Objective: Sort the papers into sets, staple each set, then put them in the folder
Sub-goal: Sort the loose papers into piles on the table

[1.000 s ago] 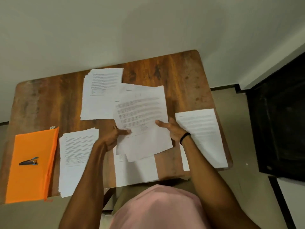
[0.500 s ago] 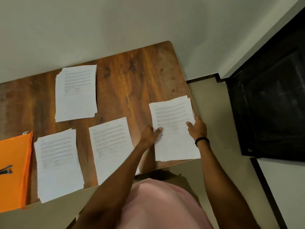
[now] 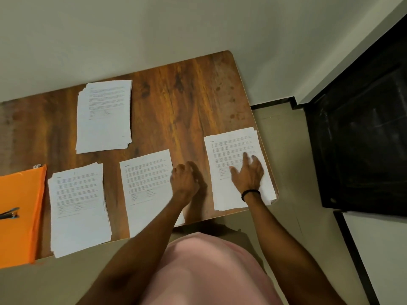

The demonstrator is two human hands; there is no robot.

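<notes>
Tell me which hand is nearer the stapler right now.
Left. The left hand sits loosely curled beside the middle stack, well right of the stapler on the orange folder; the right hand lies farther right, on the rightmost stack.

On the table [image 3: 187, 102], the far right quarter is bare wood, open to pass. 3 flat paper stacks [image 3: 79, 216] and the orange folder [image 3: 19, 205] fill the near strip; the wall [image 3: 154, 29] bounds the far edge.

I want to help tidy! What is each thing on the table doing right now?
Right stack: flat at table corner, under right hand.
Right hand: fingers spread, resting on it.
Left hand: loosely curled, holding nothing.
Middle stack: flat.
Left stack: flat.
Far stack: flat, slightly fanned.
Orange folder: lying flat.
Stapler: lying on folder.
</notes>
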